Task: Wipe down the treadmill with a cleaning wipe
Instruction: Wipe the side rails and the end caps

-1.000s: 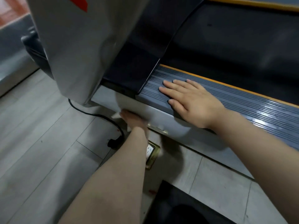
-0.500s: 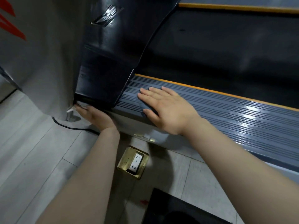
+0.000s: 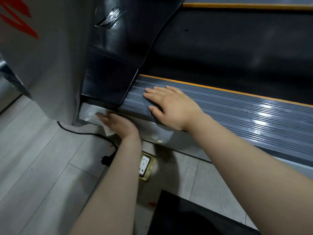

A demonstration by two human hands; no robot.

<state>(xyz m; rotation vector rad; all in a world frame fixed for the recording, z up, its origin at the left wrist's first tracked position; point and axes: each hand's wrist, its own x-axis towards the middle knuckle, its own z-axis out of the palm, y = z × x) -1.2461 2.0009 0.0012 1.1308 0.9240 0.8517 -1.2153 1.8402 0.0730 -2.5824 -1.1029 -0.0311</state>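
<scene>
Left hand is laid flat, fingers extended and motion-blurred, pressing the white wipe onto the treadmill's silver side frame, at its front corner below the black motor cover. Right hand is spread flat, palm down, on the grey ribbed side rail, holding nothing. Floor beside the frame carries a black cable and a brass floor socket. A badge on the cover is seen, unreadable.
</scene>
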